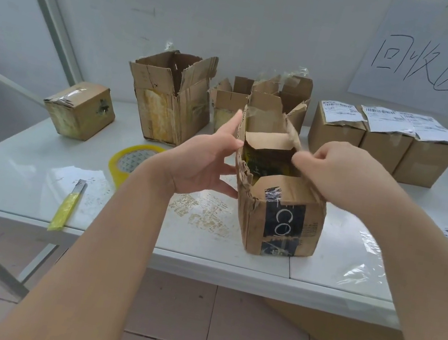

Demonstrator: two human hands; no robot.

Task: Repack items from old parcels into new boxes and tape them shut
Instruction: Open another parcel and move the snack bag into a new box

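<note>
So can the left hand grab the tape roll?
Probably yes: the tape roll lies on the table just beside the left hand, nothing between, and its open fingers only press the torn parcel.

parcel (281,230): worn brown cardboard; black tape band with white lettering on near face.
contents (265,166): yellow with black print.
tape roll (129,161): translucent yellow; core grey with pale triangle pattern.
knife (65,208): yellow handle, silver blade.
worktop (16,182): glossy white, yellowish-brown residue patches.
row of boxes (383,149): plain tan; white labels, black barcodes.
wall sheet (422,60): white, black handwritten characters.
floor (248,337): pinkish-beige tiles.
</note>
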